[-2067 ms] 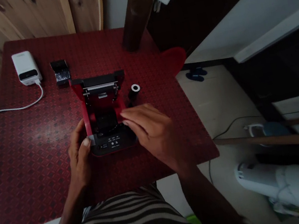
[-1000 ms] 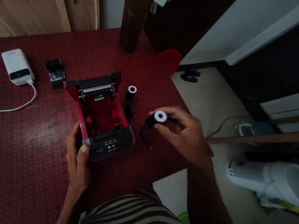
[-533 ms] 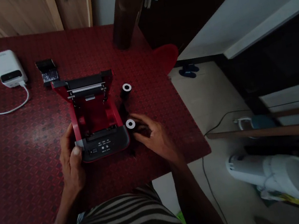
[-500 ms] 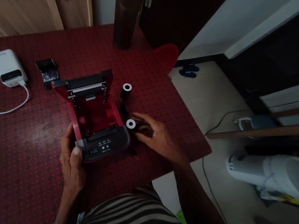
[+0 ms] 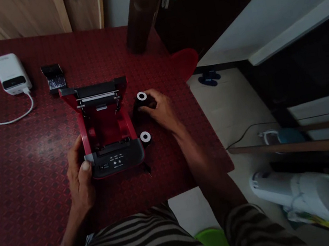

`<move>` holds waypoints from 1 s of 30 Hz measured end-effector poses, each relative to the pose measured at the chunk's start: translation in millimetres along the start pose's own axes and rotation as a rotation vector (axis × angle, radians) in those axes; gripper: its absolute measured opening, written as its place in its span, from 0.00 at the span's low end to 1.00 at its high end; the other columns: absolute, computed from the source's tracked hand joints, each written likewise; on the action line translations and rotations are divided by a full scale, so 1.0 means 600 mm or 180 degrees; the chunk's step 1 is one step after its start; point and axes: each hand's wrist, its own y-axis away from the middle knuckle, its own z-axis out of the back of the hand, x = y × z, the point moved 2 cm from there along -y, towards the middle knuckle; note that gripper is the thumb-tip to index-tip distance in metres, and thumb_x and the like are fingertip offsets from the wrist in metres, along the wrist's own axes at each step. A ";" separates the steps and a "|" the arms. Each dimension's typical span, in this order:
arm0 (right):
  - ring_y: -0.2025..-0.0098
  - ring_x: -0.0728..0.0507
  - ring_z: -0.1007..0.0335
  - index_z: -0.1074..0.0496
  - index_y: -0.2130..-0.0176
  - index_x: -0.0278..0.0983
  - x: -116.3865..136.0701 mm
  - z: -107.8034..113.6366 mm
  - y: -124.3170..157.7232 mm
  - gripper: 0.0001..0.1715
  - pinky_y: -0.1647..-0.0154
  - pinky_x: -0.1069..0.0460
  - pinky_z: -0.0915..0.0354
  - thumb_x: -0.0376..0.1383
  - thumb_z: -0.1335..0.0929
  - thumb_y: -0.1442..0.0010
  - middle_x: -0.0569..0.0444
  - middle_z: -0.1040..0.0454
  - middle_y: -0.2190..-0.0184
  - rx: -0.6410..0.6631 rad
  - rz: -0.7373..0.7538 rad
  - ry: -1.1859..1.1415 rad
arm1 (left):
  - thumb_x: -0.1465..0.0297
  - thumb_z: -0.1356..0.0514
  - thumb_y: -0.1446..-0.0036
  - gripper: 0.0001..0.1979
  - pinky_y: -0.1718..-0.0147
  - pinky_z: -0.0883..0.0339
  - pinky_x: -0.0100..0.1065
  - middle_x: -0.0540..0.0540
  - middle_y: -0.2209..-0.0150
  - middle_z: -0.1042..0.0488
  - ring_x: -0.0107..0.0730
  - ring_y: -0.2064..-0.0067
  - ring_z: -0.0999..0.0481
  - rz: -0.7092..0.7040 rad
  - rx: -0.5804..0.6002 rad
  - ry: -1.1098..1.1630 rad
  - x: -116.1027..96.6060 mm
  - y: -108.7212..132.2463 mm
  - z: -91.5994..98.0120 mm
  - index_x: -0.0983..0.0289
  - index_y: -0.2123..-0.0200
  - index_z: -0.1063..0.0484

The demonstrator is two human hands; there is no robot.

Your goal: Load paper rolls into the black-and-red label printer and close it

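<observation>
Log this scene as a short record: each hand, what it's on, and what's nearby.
left hand: grips the front corner of the open red receipt printer
right hand: on a black roll with white core
nearby: second black roll beside the printer; white power bank
surface: red patterned table

one head-worn view looks forward and down, close over the red table [image 5: 33, 171].

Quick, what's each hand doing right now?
Left hand: closed on the side of the red printer.
Right hand: closed on a black roll.
</observation>
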 end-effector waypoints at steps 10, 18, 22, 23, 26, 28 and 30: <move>0.46 0.36 0.13 0.20 0.47 0.48 0.135 0.134 0.086 0.19 0.40 0.38 0.18 0.45 0.18 0.34 0.54 0.12 0.48 -0.0033 0.0561 -0.0516 | 0.37 0.41 0.22 0.39 0.26 0.28 0.61 0.60 0.27 0.19 0.62 0.27 0.21 -0.0087 -0.0299 -0.0013 -0.017 -0.006 -0.008 0.53 0.23 0.23; 0.43 0.35 0.16 0.16 0.44 0.40 0.269 0.029 0.118 0.16 0.36 0.37 0.20 0.24 0.27 0.25 0.48 0.11 0.48 0.1128 0.1676 0.1088 | 0.41 0.43 0.19 0.35 0.27 0.27 0.61 0.62 0.26 0.20 0.60 0.27 0.21 -0.0292 -0.0209 0.0008 -0.023 -0.008 -0.011 0.54 0.23 0.24; 0.45 0.33 0.18 0.15 0.49 0.36 0.278 -0.041 0.109 0.18 0.41 0.39 0.21 0.19 0.32 0.23 0.42 0.11 0.51 0.1264 0.1562 0.2123 | 0.42 0.44 0.17 0.34 0.29 0.24 0.60 0.64 0.27 0.20 0.60 0.28 0.20 -0.0320 -0.0104 0.0008 -0.028 -0.009 -0.008 0.55 0.22 0.25; 0.46 0.33 0.17 0.15 0.50 0.36 0.282 -0.049 0.107 0.18 0.42 0.40 0.22 0.20 0.33 0.23 0.42 0.11 0.52 0.1300 0.1544 0.2257 | 0.43 0.44 0.17 0.34 0.29 0.23 0.60 0.64 0.27 0.20 0.60 0.28 0.19 -0.0309 -0.0087 0.0023 -0.028 -0.009 -0.007 0.55 0.22 0.25; 0.45 0.32 0.16 0.15 0.51 0.35 0.291 -0.060 0.098 0.19 0.39 0.39 0.23 0.19 0.33 0.23 0.41 0.11 0.55 0.1411 0.1455 0.2426 | 0.44 0.43 0.17 0.33 0.29 0.23 0.59 0.63 0.26 0.21 0.59 0.28 0.20 -0.0296 -0.0044 0.0099 -0.028 -0.008 -0.006 0.54 0.21 0.26; 0.43 0.31 0.16 0.15 0.52 0.35 0.290 -0.065 0.090 0.21 0.37 0.38 0.23 0.18 0.34 0.24 0.40 0.11 0.55 0.1514 0.1377 0.2442 | 0.45 0.43 0.16 0.32 0.28 0.24 0.59 0.63 0.26 0.21 0.58 0.27 0.20 -0.0294 -0.0020 0.0129 -0.027 -0.007 -0.006 0.53 0.20 0.27; 0.45 0.31 0.14 0.15 0.54 0.37 0.281 -0.070 0.081 0.22 0.41 0.38 0.21 0.18 0.34 0.24 0.41 0.11 0.55 0.1608 0.1305 0.2411 | 0.46 0.43 0.16 0.31 0.27 0.25 0.59 0.62 0.26 0.21 0.58 0.27 0.20 -0.0281 -0.0017 0.0126 -0.026 -0.006 -0.006 0.52 0.20 0.27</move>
